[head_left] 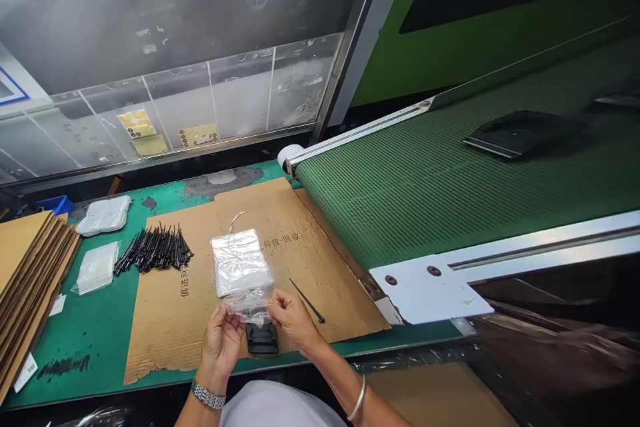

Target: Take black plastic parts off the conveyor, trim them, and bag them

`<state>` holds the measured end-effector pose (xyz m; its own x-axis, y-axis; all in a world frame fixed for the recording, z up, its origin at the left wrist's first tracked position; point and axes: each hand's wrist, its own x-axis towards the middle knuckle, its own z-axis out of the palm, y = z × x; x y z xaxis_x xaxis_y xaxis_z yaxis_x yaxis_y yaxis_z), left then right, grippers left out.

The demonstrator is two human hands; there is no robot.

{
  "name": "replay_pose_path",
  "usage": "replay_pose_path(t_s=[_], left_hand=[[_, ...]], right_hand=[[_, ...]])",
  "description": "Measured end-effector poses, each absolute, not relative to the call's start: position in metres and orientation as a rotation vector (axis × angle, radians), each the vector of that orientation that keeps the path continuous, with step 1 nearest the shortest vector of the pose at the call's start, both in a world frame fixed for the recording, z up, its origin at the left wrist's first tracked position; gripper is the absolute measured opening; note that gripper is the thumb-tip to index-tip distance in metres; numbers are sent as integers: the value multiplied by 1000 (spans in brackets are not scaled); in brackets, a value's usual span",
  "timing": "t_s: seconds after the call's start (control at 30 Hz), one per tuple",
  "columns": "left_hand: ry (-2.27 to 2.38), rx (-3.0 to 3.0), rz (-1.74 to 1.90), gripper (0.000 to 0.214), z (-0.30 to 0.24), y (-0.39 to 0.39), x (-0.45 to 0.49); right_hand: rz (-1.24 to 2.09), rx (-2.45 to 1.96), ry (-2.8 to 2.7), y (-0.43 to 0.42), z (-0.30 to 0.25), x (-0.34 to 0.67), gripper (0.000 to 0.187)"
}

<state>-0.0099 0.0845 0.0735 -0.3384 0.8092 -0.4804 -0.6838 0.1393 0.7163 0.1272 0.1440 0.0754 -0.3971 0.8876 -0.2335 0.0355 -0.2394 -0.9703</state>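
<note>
Clear plastic bag (245, 305) hangs crumpled between the person's hands, above the near edge of a flattened cardboard sheet (305, 240) on the green bench (85, 340). The left hand (223, 340) and the right hand (293, 320) each pinch the film, their fingers held together and clamped on it, though the plastic blurs the fingertips. A flat silvery packet (241, 262) sits against the top of the bag; I can't tell whether it's inside. Below the hands, a black rectangular piece (262, 339) is partly hidden by them, so its full shape can't be made out. A single black cable tie (307, 300) lies on the cardboard just beyond the right hand, and a heap of black cable ties (153, 248) straddles the sheet's left edge. Two white bagged packs (104, 215) (97, 268) lie toward the bench's left end, where stacked cardboard sheets (30, 280) run out of view. Past the bench's far edge, a green mesh conveyor belt (425, 194) carries a dark tray (520, 132), its details lost in shadow.
</note>
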Motion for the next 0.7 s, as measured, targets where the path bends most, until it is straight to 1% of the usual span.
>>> replay_pose_path(t_s=[0.1,0.2,0.33,0.37,0.43,0.53,0.6,0.7], left_hand=[[1218,136,1545,21,68,85,-9],[1295,247,1540,25,70,83,-1],[1484,466,1503,48,68,82,6],[1543,508,1482,47,66,82,6],[1664,576,1437,38,61,83,3],[1832,689,1414,40,57,82,-1],[2010,983,1360,39,56,80,-3],[2184,1520,1137,28,52,79,-7]], right_hand=[[1662,-1182,-1269,145,70,125,32],[1637,-1181,-1201,143,69,120,27],[1597,-1179,-1231,143,67,116,31],[1585,-1176,-1259,143,66,116,33],[1554,-1169,-1330,143,64,115,36],[1509,-1146,-1492,140,66,113,35],[1493,-1105,-1625,136,69,111,32],[1459,-1082,-1761,131,71,111,23]])
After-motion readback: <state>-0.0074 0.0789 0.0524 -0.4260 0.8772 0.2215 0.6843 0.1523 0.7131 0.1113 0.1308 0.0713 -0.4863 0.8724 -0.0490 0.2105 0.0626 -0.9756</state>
